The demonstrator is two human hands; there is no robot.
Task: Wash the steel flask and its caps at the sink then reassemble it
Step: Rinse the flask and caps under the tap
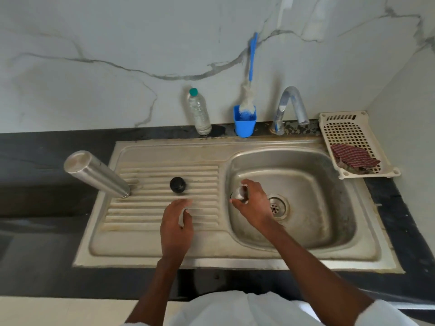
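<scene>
two hands work over a stainless steel sink (164, 245) set in a black counter. at the back wall stand a clear plastic bottle with a green cap (199, 112), a blue holder (244, 124) with a blue-handled bottle brush (250, 74), and a curved chrome tap (290, 107); a cream plastic basket (348, 130) with a red checked cloth (354, 157) sits to the right. the cylindrical steel flask (97, 174) stands upside down at the drainboard's left edge, well apart from both hands. the round black inner cap (177, 184) rests on the ridges, near the left hand (176, 228), whose fingers are loosely curled, holding nothing that can be made out. the right hand (255, 204) grips the small steel outer cap (239, 192) above the basin, beside the drain (277, 207).
</scene>
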